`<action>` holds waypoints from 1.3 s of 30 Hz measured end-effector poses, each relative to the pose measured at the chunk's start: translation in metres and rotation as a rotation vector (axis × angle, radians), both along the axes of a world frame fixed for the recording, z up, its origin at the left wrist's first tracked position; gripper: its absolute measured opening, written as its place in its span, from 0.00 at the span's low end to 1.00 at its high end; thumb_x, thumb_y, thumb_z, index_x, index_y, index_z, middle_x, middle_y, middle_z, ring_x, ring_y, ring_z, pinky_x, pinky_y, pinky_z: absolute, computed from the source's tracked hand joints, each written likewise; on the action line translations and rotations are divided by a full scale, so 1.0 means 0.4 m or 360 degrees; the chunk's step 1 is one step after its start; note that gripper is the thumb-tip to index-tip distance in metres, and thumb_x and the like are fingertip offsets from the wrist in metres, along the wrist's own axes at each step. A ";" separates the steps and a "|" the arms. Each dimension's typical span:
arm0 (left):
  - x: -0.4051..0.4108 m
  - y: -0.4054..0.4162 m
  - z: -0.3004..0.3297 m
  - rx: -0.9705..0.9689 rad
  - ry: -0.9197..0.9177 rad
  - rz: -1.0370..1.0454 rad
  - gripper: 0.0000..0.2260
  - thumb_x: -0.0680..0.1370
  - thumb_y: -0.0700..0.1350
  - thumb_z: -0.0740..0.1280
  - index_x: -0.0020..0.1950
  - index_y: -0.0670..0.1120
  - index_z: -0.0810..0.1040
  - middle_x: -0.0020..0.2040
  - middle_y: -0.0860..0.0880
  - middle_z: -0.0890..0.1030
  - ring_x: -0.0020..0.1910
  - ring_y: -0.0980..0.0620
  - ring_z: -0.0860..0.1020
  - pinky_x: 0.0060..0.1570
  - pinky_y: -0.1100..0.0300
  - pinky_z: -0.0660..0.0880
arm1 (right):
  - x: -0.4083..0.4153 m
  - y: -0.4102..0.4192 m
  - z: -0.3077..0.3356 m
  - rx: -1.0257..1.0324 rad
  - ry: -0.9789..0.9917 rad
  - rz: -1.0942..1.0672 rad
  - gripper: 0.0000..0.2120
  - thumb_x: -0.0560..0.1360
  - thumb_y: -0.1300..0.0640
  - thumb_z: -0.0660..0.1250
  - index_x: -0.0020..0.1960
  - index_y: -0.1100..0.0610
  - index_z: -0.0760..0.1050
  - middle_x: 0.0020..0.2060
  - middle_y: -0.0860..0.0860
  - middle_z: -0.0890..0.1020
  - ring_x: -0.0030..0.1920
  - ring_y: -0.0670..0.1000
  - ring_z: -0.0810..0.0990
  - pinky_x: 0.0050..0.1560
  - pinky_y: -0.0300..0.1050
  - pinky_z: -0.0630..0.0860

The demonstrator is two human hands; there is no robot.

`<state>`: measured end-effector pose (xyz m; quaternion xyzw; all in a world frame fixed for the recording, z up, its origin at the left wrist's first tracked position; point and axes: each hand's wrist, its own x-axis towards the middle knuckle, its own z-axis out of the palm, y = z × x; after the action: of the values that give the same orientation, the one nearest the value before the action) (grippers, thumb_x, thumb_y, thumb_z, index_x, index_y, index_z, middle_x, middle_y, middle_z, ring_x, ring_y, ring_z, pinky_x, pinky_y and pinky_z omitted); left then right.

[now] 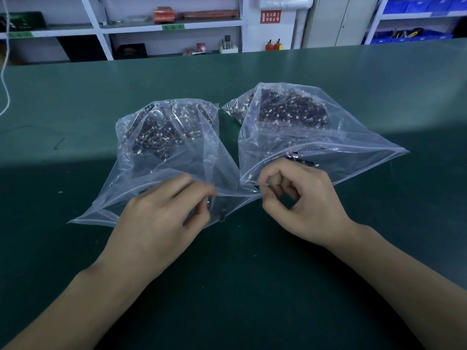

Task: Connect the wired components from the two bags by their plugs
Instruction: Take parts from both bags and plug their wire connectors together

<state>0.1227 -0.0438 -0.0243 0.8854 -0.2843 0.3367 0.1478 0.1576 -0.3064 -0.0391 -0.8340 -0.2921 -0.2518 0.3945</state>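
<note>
Clearly crinkled clear plastic bags (328, 137) on green mat (75, 97), left hand (161, 218) grip pinching component (222, 218), right hand (300, 200) grip pinching thin wire (265, 184).

Hands (161, 210) (298, 198) curled at bags (164, 147) (316, 137) mouths.

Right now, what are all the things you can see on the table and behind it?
Plastic bags: two, clear, side by side mid-table, mouths toward the person.
Wired components: many, dark with white plugs, heaped inside both bags.
Table: one, dark green.
Shelves: white, along the back wall, holding boxes and small items.
Bins: several, blue, on the right rack.
Fire extinguishers: two, red, under a red sign.
Cord: one, white, far left.
Left hand: fingers pinching something small at the left bag's mouth.
Right hand: fingers pinching a thin wire.
</note>
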 end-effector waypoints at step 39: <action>-0.014 -0.028 -0.027 -0.0513 0.0158 -0.0221 0.03 0.81 0.45 0.75 0.50 0.46 0.87 0.46 0.58 0.84 0.45 0.58 0.80 0.43 0.58 0.78 | -0.003 0.024 -0.013 0.0085 -0.0073 0.0323 0.03 0.80 0.58 0.77 0.49 0.57 0.85 0.44 0.41 0.81 0.32 0.47 0.72 0.40 0.30 0.67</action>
<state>0.1173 -0.0552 -0.0350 0.8439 -0.2797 0.3228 0.3245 0.1563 -0.2970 -0.0442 -0.7834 -0.3772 -0.2373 0.4332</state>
